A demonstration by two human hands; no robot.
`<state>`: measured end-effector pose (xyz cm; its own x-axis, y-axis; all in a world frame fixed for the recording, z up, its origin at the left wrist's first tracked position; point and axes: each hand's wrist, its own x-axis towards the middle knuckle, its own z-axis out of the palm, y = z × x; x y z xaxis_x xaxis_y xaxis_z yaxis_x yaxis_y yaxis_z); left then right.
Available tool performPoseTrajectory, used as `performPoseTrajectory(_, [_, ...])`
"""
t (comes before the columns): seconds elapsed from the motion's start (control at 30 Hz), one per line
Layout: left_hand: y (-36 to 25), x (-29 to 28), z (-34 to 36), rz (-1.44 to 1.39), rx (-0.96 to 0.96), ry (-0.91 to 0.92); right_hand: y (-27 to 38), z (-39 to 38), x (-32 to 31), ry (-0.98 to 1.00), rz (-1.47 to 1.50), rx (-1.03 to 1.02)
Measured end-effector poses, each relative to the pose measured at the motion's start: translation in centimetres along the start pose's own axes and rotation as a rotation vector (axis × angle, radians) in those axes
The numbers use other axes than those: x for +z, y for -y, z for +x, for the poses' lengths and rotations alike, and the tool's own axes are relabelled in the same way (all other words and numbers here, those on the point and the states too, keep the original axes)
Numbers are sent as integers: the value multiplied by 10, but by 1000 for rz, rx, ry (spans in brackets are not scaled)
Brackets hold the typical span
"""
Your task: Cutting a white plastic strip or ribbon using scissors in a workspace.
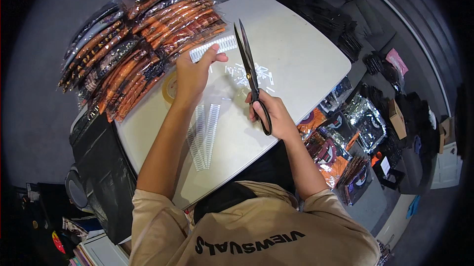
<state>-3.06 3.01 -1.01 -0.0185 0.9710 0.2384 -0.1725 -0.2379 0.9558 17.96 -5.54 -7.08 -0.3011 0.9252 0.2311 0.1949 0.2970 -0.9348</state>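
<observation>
Well, my left fingers (pixel 221 57) pinch the strip (pixel 228 44), my right fingers (pixel 252 113) grip the scissors (pixel 252 79); I'd keep it taut and snip straight across, unhurried.

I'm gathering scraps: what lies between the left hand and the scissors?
In the head view: the end of the held strip and, lower in the picture, small white pieces on the table.
</observation>
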Motion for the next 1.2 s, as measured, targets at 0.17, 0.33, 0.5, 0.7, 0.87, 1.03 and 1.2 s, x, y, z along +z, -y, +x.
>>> performPoseTrajectory(0.17, [-8, 1, -2, 216, 88, -44, -5, -3, -1, 10, 62, 17])
performPoseTrajectory(0.33, [-13, 4, -5, 253, 130, -69, -6, -5, -1, 52, 40, -18])
performPoseTrajectory(0.5, [-16, 8, -8, 263, 144, -55, -6, -8, -1, 69, 55, -29])
performPoseTrajectory(0.7, [-12, 12, -10, 217, 107, -43, -5, -9, -1, 72, 50, -14])
performPoseTrajectory(0.87, [-5, 20, -11, -68, 132, -14, -5, -8, 0, 63, 54, -5])
performPoseTrajectory(1.03, [-7, 24, -13, -116, 69, 24, -5, -9, -3, 55, 41, 2])
performPoseTrajectory(1.2, [-8, 22, -13, -142, 36, 38, -4, -7, -1, 55, 52, -6])
